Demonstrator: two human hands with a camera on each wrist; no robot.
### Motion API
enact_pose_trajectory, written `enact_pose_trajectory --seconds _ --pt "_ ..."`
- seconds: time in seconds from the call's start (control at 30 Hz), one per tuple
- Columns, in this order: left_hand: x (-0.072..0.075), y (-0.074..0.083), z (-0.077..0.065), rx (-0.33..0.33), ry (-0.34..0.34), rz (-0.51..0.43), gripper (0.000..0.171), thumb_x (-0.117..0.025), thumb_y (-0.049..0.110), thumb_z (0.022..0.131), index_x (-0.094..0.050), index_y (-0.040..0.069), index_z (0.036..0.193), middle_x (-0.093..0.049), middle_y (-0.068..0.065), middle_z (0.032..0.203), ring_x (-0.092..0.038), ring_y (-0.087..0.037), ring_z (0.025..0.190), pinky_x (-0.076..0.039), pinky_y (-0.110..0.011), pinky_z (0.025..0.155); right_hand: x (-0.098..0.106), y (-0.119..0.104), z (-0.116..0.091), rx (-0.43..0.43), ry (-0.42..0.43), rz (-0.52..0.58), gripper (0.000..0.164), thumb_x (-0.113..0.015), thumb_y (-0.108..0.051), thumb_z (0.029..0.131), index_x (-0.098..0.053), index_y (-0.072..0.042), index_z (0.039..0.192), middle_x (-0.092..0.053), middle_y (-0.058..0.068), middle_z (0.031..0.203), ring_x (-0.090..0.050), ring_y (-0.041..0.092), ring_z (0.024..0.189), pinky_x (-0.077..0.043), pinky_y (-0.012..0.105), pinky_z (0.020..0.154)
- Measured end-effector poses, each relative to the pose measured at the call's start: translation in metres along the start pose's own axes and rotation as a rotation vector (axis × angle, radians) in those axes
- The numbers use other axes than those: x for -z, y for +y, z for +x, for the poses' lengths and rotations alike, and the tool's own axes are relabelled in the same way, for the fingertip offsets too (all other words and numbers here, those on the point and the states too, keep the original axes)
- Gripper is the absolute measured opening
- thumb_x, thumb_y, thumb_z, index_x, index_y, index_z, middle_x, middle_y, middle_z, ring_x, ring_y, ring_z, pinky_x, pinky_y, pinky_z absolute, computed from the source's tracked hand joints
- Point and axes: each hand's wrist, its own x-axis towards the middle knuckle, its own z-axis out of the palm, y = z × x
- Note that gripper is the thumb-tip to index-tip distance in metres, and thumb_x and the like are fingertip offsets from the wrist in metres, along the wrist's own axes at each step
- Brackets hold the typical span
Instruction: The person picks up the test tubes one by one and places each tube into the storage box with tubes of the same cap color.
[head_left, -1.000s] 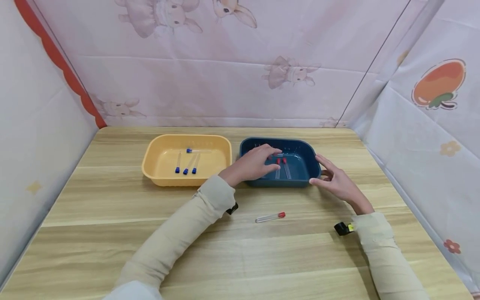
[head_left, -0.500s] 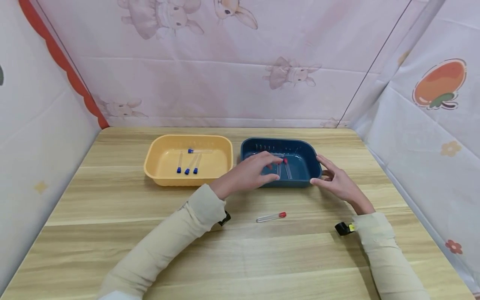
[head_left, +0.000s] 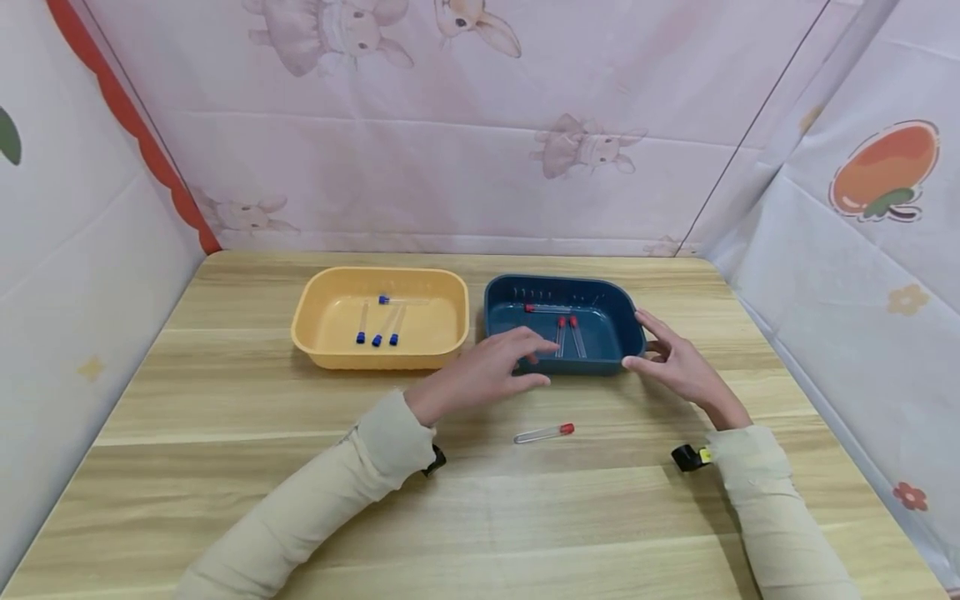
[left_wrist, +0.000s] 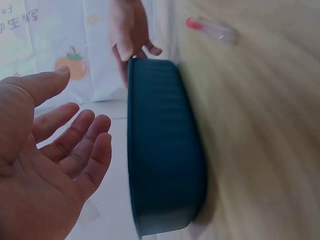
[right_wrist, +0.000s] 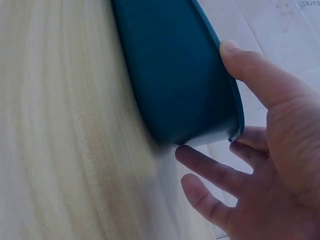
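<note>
My left hand (head_left: 491, 373), nothing in its grasp, hovers over the near left edge of a dark blue tray (head_left: 592, 367), thumb and fingers spread. In the left wrist view the same hand (left_wrist: 60, 135) is apart from the tray's side. My right hand (head_left: 678, 367) holds the tray's right front corner; in the right wrist view the thumb (right_wrist: 250, 67) lies on the rim and fingers sit around the corner. Three clear test tubes with red caps, one crosswise at the back (head_left: 547, 309), lie inside. Another red-capped test tube (head_left: 543, 433) lies on the table in front.
A yellow tray (head_left: 382, 361) stands left of the blue one, with several blue-capped test tubes inside, one of them (head_left: 362, 323) at the left. Both trays rest on a wooden table (head_left: 480, 517) enclosed by printed fabric walls (head_left: 420, 183).
My left hand has drawn back from inside the blue tray, toward me and slightly left, uncovering the crosswise red-capped test tube. The right hand stays at the tray's corner.
</note>
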Motion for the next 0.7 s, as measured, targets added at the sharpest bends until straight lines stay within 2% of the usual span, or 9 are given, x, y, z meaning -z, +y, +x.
enact_pose_trajectory --seconds 0.13,0.33,0.57,0.7 --pt "-0.006 0.0 -0.006 -0.01 -0.027 -0.026 0.048 -0.069 0.028 0.102 -0.06 0.009 0.146 -0.061 -0.005 0.138 -0.061 -0.017 0.118 -0.053 -0.029 0.099 0.0 -0.001 0.0 0.005 0.002 -0.008 0.087 -0.074 -0.026 0.099 -0.021 -0.009 0.165 -0.018 0.015 0.171 -0.055 0.043 0.131 -0.045 0.008 0.092" --pt "-0.017 -0.004 -0.012 0.014 -0.071 -0.058 0.046 -0.066 0.032 0.104 -0.06 0.013 0.146 -0.063 -0.004 0.135 -0.058 -0.013 0.118 -0.051 -0.029 0.101 0.001 -0.001 0.0 -0.002 -0.001 -0.008 0.087 -0.074 -0.027 0.099 -0.021 -0.011 0.166 -0.018 0.013 0.171 -0.055 0.041 0.131 -0.045 0.007 0.091" --pt "-0.028 -0.006 -0.016 -0.005 -0.106 -0.039 0.045 -0.068 0.026 0.103 -0.061 0.012 0.145 -0.065 -0.001 0.133 -0.06 -0.01 0.115 -0.052 -0.028 0.098 0.001 -0.001 0.0 -0.009 -0.002 -0.016 0.087 -0.074 -0.029 0.099 -0.02 -0.013 0.166 -0.018 0.012 0.171 -0.055 0.041 0.131 -0.043 0.004 0.089" --pt "-0.033 -0.005 -0.018 0.001 -0.121 -0.024 0.046 -0.069 0.027 0.102 -0.062 0.013 0.145 -0.064 0.001 0.134 -0.06 -0.009 0.117 -0.05 -0.029 0.102 0.001 -0.001 0.0 -0.01 -0.002 -0.02 0.088 -0.074 -0.029 0.099 -0.021 -0.013 0.166 -0.018 0.012 0.171 -0.056 0.041 0.131 -0.043 0.004 0.088"
